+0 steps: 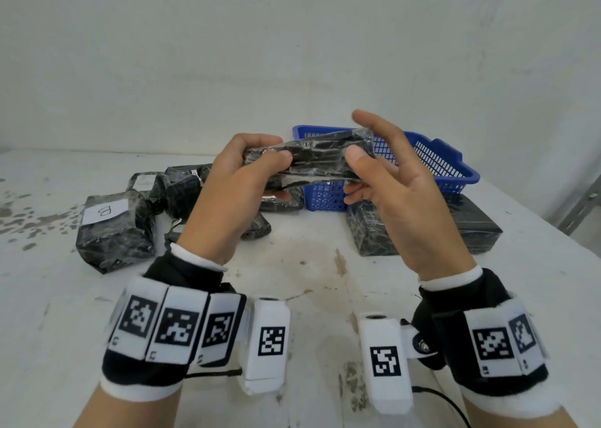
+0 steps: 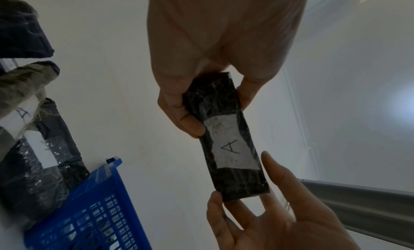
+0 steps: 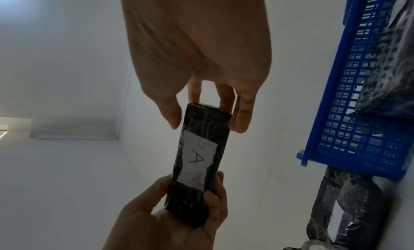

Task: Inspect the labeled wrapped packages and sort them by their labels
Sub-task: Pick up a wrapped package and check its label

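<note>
A slim black wrapped package is held up over the table, one hand at each end. Its white label reads "A", facing away from my head and plain in both wrist views. My left hand grips the left end, thumb on top and fingers curled beneath. My right hand pinches the right end between thumb and fingers, its index finger raised. A package labeled "B" lies at the left of the table.
Several more black wrapped packages are heaped behind the "B" one. A blue mesh basket stands at the back right, with a large black package in front of it. The white table is stained.
</note>
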